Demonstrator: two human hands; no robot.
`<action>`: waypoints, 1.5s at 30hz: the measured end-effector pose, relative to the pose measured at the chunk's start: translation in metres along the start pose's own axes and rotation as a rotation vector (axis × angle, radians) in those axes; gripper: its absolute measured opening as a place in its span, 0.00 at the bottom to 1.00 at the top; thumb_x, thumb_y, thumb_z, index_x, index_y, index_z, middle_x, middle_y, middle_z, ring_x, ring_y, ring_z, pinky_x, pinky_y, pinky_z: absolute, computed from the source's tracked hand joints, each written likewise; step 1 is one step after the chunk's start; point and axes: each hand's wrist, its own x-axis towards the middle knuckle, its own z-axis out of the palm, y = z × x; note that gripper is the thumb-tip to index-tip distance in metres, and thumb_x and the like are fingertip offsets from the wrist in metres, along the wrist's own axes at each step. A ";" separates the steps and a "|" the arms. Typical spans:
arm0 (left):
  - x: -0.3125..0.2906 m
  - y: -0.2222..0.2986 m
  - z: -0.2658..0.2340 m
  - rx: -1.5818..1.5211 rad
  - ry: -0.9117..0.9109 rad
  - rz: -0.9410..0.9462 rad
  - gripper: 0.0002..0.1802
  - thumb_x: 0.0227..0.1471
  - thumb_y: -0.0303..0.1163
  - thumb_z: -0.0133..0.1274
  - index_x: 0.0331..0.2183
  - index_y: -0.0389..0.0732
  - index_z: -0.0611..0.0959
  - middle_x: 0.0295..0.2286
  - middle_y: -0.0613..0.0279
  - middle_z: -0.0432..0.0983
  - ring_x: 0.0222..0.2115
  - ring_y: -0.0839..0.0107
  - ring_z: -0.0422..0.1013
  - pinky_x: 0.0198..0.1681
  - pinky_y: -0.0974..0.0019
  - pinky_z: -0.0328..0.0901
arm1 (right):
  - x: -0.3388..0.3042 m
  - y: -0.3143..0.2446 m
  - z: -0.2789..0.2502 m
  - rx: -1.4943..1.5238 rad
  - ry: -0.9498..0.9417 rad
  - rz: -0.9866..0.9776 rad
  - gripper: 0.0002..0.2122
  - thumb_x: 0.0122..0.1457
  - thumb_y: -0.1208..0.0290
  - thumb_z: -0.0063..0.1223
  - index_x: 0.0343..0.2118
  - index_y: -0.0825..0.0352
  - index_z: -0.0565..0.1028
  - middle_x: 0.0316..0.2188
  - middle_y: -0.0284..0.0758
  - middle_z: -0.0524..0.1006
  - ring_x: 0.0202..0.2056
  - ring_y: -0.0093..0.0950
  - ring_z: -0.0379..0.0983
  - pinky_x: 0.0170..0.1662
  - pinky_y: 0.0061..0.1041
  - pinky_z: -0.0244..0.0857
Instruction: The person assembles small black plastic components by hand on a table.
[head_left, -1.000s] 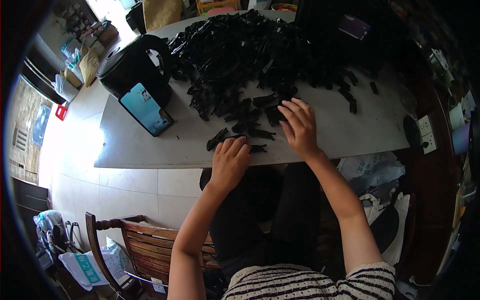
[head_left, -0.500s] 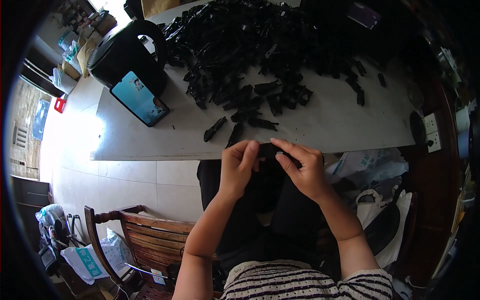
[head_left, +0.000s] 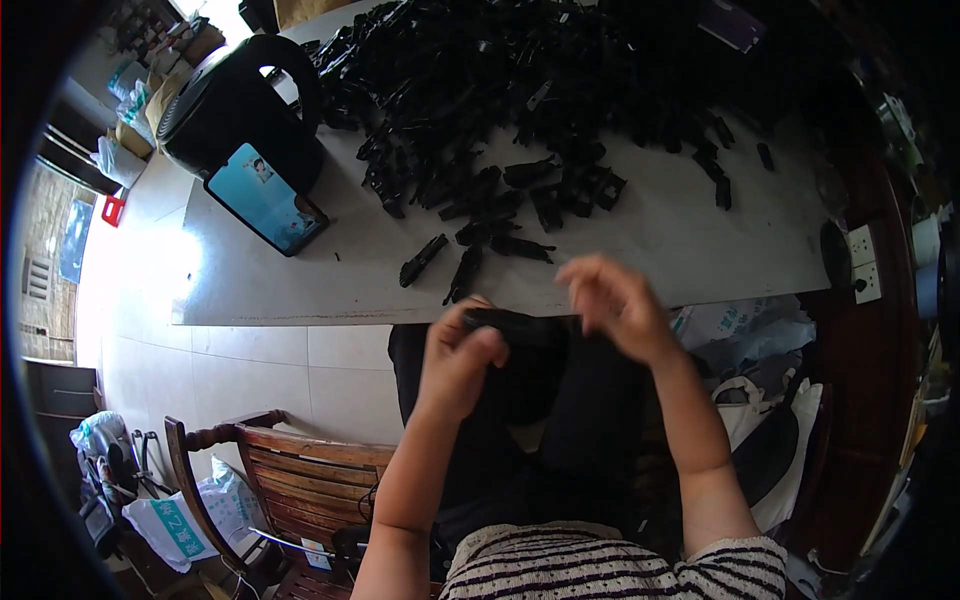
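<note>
My left hand (head_left: 455, 362) is closed around one end of a long black plastic part (head_left: 515, 323), just off the table's near edge and above my lap. The dark part is hard to make out against my black trousers. To its right, my right hand (head_left: 625, 308) is raised over the table edge, apart from the part. Its fingers are loosely bent and somewhat blurred, with nothing visible in them. Several similar loose black parts (head_left: 424, 260) lie on the table just beyond my hands.
A large heap of black plastic parts (head_left: 450, 110) covers the far middle of the grey table (head_left: 380, 290). On the left, a phone (head_left: 265, 200) leans against a black kettle (head_left: 235, 110). A wooden chair (head_left: 310, 465) stands at lower left, and bags (head_left: 745, 330) lie beneath the table at right.
My right hand has let go of the black part and moved up and right. My left hand has drawn slightly down and left, still holding the part.
</note>
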 end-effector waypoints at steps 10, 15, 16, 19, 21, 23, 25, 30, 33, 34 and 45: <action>0.043 0.028 -0.008 1.446 0.210 0.529 0.14 0.43 0.23 0.57 0.31 0.34 0.70 0.30 0.50 0.67 0.26 0.54 0.69 0.30 0.62 0.66 | 0.060 0.050 -0.038 -1.034 0.277 -0.411 0.07 0.53 0.80 0.50 0.35 0.65 0.75 0.33 0.31 0.72 0.30 0.27 0.72 0.30 0.27 0.67; 0.049 0.025 -0.014 1.706 0.134 0.309 0.17 0.42 0.23 0.59 0.36 0.34 0.71 0.31 0.49 0.71 0.29 0.49 0.71 0.32 0.58 0.66 | 0.064 0.048 -0.042 -0.347 0.402 -0.328 0.06 0.57 0.78 0.48 0.36 0.64 0.72 0.39 0.29 0.74 0.35 0.21 0.71 0.37 0.18 0.63; 0.049 0.028 -0.014 1.550 0.113 0.388 0.18 0.42 0.23 0.59 0.37 0.34 0.71 0.31 0.49 0.72 0.29 0.51 0.72 0.31 0.60 0.67 | 0.062 0.037 -0.039 -0.191 0.430 -0.287 0.06 0.58 0.76 0.46 0.39 0.64 0.71 0.40 0.30 0.74 0.36 0.19 0.70 0.38 0.16 0.61; 0.035 0.032 -0.008 1.216 0.128 0.302 0.18 0.45 0.23 0.58 0.40 0.34 0.73 0.31 0.54 0.75 0.28 0.64 0.75 0.32 0.69 0.68 | 0.047 0.022 -0.027 -0.014 0.467 -0.268 0.11 0.63 0.69 0.41 0.45 0.66 0.68 0.36 0.33 0.75 0.32 0.16 0.68 0.36 0.15 0.60; 0.023 0.031 -0.009 0.689 0.060 -0.021 0.17 0.49 0.24 0.57 0.42 0.34 0.74 0.30 0.60 0.74 0.26 0.76 0.73 0.31 0.74 0.67 | 0.024 0.000 0.004 0.381 0.240 -0.035 0.14 0.65 0.66 0.38 0.49 0.67 0.67 0.31 0.34 0.74 0.29 0.15 0.66 0.34 0.16 0.61; 0.015 0.025 -0.003 0.623 0.038 0.018 0.16 0.50 0.23 0.56 0.43 0.34 0.74 0.30 0.61 0.74 0.25 0.78 0.72 0.30 0.75 0.66 | 0.004 -0.009 0.025 0.308 0.031 0.128 0.17 0.66 0.63 0.36 0.53 0.68 0.65 0.24 0.31 0.72 0.22 0.14 0.64 0.28 0.14 0.61; 0.010 0.024 -0.001 0.554 0.012 0.054 0.15 0.51 0.23 0.55 0.43 0.34 0.75 0.30 0.62 0.74 0.24 0.80 0.71 0.30 0.77 0.65 | -0.005 -0.023 0.031 0.258 -0.030 0.187 0.17 0.66 0.64 0.36 0.53 0.68 0.66 0.21 0.29 0.70 0.20 0.14 0.63 0.26 0.14 0.61; 0.002 0.031 0.006 0.609 -0.098 0.024 0.17 0.49 0.20 0.55 0.43 0.36 0.76 0.25 0.67 0.73 0.22 0.82 0.69 0.27 0.80 0.62 | -0.007 -0.024 0.029 -0.003 -0.012 0.145 0.16 0.66 0.66 0.37 0.49 0.69 0.71 0.12 0.24 0.66 0.14 0.12 0.60 0.21 0.13 0.58; -0.001 0.031 0.006 0.613 -0.105 0.045 0.18 0.48 0.20 0.56 0.44 0.36 0.77 0.25 0.68 0.73 0.22 0.83 0.69 0.26 0.80 0.61 | -0.007 -0.037 0.026 -0.036 -0.040 0.182 0.15 0.65 0.67 0.39 0.47 0.71 0.73 0.12 0.25 0.66 0.15 0.12 0.62 0.20 0.15 0.59; -0.001 0.031 0.008 0.611 -0.106 0.045 0.18 0.48 0.20 0.56 0.44 0.36 0.77 0.25 0.68 0.73 0.22 0.83 0.69 0.26 0.80 0.61 | -0.007 -0.040 0.027 -0.117 -0.028 0.150 0.14 0.65 0.68 0.40 0.46 0.71 0.73 0.12 0.27 0.68 0.15 0.15 0.64 0.20 0.16 0.60; -0.004 0.016 0.013 0.732 0.024 0.044 0.16 0.41 0.24 0.63 0.36 0.36 0.79 0.32 0.64 0.77 0.32 0.77 0.71 0.38 0.74 0.64 | -0.016 -0.038 0.033 -0.518 0.174 -0.038 0.09 0.62 0.74 0.42 0.40 0.70 0.74 0.16 0.41 0.73 0.17 0.29 0.73 0.20 0.23 0.61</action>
